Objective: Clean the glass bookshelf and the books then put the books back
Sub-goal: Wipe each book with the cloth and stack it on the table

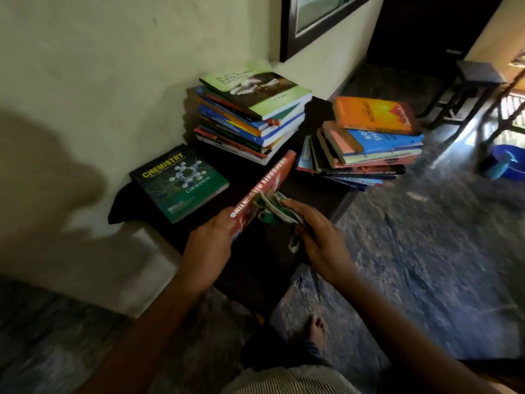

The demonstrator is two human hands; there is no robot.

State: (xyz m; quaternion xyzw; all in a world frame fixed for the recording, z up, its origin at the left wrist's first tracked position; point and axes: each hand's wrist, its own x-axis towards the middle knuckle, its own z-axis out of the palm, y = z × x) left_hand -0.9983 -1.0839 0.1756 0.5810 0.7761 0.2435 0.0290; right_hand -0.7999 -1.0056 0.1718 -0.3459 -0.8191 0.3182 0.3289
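My left hand (211,240) grips the near end of a red book (265,189), which stands on edge with its spine up. My right hand (321,237) holds a green and white cloth (274,210) against the book's right side. A green chemistry lab manual (179,182) lies flat on the dark low table (136,203) to the left. Behind it stands a tall stack of books (250,115) by the wall. A second stack (366,140), topped by an orange book, sits at the table's right end. The glass bookshelf is out of view.
A pale wall runs along the left, with a dark-framed picture (315,21) above. A dark stool (466,89) stands at the back right. A blue basin (505,162) sits on the stone floor at the right. My bare foot (315,329) shows below.
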